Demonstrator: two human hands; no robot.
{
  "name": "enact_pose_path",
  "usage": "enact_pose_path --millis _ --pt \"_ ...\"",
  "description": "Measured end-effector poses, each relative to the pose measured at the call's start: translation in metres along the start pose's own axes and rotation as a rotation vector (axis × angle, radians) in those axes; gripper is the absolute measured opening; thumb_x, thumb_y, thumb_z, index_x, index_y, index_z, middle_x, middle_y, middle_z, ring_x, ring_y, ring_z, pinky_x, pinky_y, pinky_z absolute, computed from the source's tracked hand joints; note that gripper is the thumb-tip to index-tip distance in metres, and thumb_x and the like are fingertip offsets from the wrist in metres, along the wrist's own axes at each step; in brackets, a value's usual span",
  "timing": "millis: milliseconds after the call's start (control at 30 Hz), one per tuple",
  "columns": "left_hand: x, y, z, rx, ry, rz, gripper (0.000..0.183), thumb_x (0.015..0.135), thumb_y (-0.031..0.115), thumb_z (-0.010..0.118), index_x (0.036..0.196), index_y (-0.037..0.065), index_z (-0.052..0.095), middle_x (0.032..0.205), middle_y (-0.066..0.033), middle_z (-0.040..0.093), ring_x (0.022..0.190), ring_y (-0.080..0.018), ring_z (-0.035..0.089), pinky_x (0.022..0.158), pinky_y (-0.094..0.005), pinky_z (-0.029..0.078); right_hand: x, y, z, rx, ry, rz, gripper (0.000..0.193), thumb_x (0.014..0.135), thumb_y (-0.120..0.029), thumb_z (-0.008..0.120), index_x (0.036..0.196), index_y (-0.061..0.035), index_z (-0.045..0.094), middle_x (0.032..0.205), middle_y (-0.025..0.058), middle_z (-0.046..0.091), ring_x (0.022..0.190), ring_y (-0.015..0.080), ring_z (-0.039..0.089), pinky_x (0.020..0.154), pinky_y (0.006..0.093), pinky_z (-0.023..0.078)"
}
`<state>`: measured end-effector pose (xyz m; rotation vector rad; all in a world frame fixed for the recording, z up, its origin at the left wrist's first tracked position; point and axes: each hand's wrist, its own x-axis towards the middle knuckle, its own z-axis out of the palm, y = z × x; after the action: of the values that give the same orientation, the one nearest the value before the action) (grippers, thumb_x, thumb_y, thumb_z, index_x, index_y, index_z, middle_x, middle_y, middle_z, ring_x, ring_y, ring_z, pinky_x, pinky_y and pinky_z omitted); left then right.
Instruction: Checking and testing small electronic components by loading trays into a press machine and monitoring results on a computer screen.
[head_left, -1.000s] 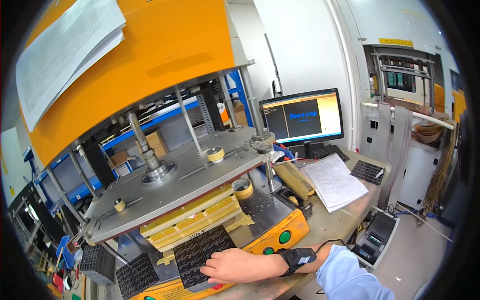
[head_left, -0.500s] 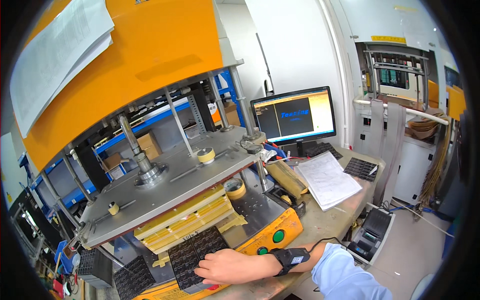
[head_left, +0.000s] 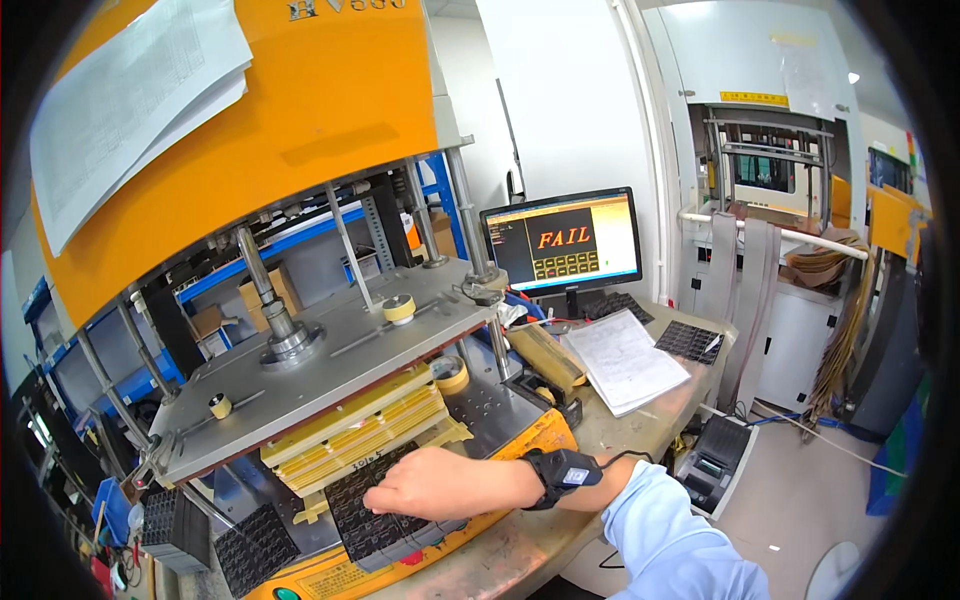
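My right hand is over a stack of black circuit-board panels at the front of the press. Its fingers are curled in with the fingertips tucked under, so whatever they hold, if anything, is hidden. A black band with a small device and a cable sits on that wrist. Behind the hand is a yellow layered test fixture under the press's metal plate. To the left of the stack lies another black panel, beside a taller pile of black panels. My left hand is out of sight.
A monitor with red lettering stands to the right, behind papers and a black panel on the bench. A tape roll rests on the press bed. A black printer-like device stands lower right.
The curled right hand has shifted up and back over the panel stack. The screen has gone from blue lettering to red lettering above a grid of small boxes. The whole view has shifted slightly.
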<state>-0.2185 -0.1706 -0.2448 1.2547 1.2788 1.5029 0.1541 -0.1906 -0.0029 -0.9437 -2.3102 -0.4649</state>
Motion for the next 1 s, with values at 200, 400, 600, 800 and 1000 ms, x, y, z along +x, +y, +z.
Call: enact_pose_path --millis 200,400,600,800,1000 --pt "-0.001 0.002 -0.001 0.094 -0.047 0.085 0.017 0.102 0.028 0.054 0.102 0.011 0.055 0.065 -0.0022 0.052 0.046 -0.0089 0.044 0.04 -0.0218 0.038 0.032 0.063 -0.014 -0.211 0.155 0.065 0.04 0.093 -0.024 0.062 0.127 -0.0026 0.056 0.138 0.0214 0.052 0.132 0.0395 0.046 0.112 0.0505 0.035" --pt "-0.021 0.065 0.019 0.367 0.065 0.574 0.019 0.101 0.022 0.056 0.094 0.004 0.058 0.066 -0.0051 0.053 0.05 -0.0107 0.046 0.049 -0.0268 0.042 0.047 0.056 -0.059 0.014 0.55 0.265 0.067 0.097 -0.014 0.057 0.153 0.0028 0.024 0.157 0.0233 0.029 0.145 0.0344 0.034 0.118 0.0406 0.028" --pt "-0.013 0.02 0.011 0.252 0.011 0.349 0.017 0.101 0.019 0.056 0.096 0.003 0.059 0.065 -0.0033 0.054 0.051 -0.0103 0.049 0.05 -0.0266 0.041 0.019 0.015 -0.03 0.103 -0.277 0.266 0.059 0.101 -0.041 0.053 0.149 -0.0089 0.039 0.154 0.0216 0.037 0.135 0.0357 0.046 0.109 0.0449 0.041" --pt "-0.015 0.027 0.011 0.303 0.018 0.41 0.014 0.101 0.017 0.055 0.096 0.004 0.058 0.065 -0.0021 0.053 0.052 -0.0093 0.048 0.049 -0.026 0.039 0.027 0.047 0.049 -0.176 -0.437 0.178 0.095 0.095 -0.071 0.038 0.153 0.003 0.024 0.158 0.0249 0.025 0.15 0.0379 0.018 0.122 0.0497 0.015" --pt "-0.015 0.044 0.014 0.413 0.099 0.556 0.013 0.098 0.015 0.058 0.093 0.003 0.059 0.067 -0.0077 0.056 0.059 -0.0193 0.052 0.057 -0.0336 0.044 0.074 0.09 0.077 -0.271 -0.37 0.396 0.102 0.095 -0.074 0.03 0.152 0.0089 0.019 0.159 0.0273 0.021 0.151 0.0384 0.014 0.123 0.047 0.014"
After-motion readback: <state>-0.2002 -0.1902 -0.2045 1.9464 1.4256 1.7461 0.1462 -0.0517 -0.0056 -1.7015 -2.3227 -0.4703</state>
